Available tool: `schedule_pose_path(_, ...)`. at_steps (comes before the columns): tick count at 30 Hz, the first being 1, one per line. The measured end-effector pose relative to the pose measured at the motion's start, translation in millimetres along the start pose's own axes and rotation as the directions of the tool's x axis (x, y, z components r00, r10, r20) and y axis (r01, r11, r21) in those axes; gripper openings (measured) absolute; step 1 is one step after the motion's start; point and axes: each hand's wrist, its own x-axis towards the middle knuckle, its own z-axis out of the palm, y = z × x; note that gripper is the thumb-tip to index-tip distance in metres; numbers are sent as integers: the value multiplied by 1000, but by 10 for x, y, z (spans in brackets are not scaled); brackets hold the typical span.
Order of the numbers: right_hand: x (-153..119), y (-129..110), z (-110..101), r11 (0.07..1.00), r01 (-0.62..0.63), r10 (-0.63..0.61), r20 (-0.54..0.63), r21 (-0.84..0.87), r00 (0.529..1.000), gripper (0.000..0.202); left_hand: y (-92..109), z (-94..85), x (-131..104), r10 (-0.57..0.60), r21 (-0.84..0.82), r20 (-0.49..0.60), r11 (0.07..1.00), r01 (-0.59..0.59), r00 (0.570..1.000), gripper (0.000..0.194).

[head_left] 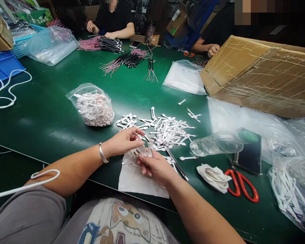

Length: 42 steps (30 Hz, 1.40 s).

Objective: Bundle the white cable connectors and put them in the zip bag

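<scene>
My right hand [155, 166] is closed around a small bunch of short white cables [149, 150], standing up between thumb and fingers. From the left, my left hand [125, 140] reaches the same bunch with thumb and fingers pinched at its edge; what exactly sits in that pinch is partly hidden. Under both hands lies a white paper sheet [132, 179] at the table's near edge. A loose heap of similar white cables [173, 130] spreads just beyond my hands. Metal tweezers [178, 164] lie right beside my right hand.
A clear bag of white pieces [95, 106] stands at left. On the right are a plastic bottle [216, 144], red-handled scissors [240, 184], folded tissue [213, 178], a dark phone [249, 156] and a big cardboard box [256, 74]. Two people sit opposite, near black-and-pink wire bundles [101, 44].
</scene>
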Motion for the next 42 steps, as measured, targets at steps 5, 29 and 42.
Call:
schedule_pose_path(5, 12, -4, -9, 997, -4, 4, 10, 77, 1000, 26, -4, 1, -1, 0, -94, 32, 996, 3, 999, 36)
schedule_pose_path(29, -59, -102, 37, 993, -82, 75, 82, 84, 994, 27, 74, 21, -30, 78, 41, 82, 996, -82, 994, 28)
schedule_pose_path(42, -50, -76, 30, 995, -99, 95, 124, 25, 988, 27, 81, 69, -72, 118, 25, 84, 992, -120, 989, 38)
